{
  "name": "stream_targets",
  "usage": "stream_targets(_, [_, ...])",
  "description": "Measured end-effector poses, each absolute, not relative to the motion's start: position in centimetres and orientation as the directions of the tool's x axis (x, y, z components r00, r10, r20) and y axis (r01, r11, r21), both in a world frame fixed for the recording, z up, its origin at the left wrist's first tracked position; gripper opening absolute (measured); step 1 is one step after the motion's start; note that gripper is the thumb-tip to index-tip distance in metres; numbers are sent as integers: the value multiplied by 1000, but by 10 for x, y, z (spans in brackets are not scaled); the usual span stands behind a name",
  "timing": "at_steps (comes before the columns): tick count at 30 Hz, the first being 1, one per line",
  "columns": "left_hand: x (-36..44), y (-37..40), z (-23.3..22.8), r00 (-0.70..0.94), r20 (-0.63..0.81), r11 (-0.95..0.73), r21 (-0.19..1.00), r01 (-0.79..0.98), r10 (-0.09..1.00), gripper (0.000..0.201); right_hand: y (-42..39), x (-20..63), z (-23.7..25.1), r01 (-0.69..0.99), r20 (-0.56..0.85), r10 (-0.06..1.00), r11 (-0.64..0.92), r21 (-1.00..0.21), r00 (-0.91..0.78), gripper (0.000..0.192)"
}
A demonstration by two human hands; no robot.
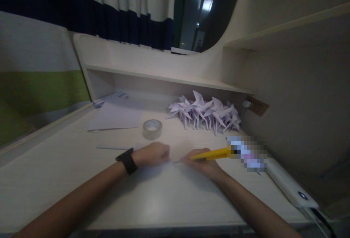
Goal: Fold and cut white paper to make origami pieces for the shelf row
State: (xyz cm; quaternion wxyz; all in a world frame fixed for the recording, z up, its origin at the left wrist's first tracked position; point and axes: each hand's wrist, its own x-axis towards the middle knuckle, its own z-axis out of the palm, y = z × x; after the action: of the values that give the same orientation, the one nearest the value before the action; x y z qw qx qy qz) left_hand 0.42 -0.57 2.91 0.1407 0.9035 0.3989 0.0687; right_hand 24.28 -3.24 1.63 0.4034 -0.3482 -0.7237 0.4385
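Note:
My right hand (201, 163) grips a yellow utility knife (212, 154), its handle slanting up to the right. A thin pale tip shows at the fingers on the side toward my left hand, too blurred to make out. My left hand (155, 154), with a black band on the wrist, is closed just to the left; whatever its fingers pinch is hidden. Just beyond it stands a roll of clear tape (152, 133). A thin white paper stick (113, 147) lies left of that hand.
Several white paper pinwheels (203, 112) are heaped at the back right. White paper sheets (117, 114) lie at the back left. On the right are a pixelated, lit object (246, 154) and a long white device (290, 183) with cables. A shelf (164, 77) overhangs the desk's back.

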Motion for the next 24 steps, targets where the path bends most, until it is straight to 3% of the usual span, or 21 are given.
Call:
stream_targets(6, [12, 4, 44, 745, -172, -665, 355, 658, 645, 17, -32, 243, 15, 165, 280, 859, 379, -910, -430, 20])
stream_targets(11, [10, 5, 46, 771, -142, -653, 450, 608, 620, 17, -32, 242, 16, 167, 275, 865, 372, -913, -421, 20])
stream_targets(24, [11, 11, 45, 799, -156, -666, 473, 577, 581, 15, -30, 244, 12, 150, 306, 841, 408, -901, -447, 21])
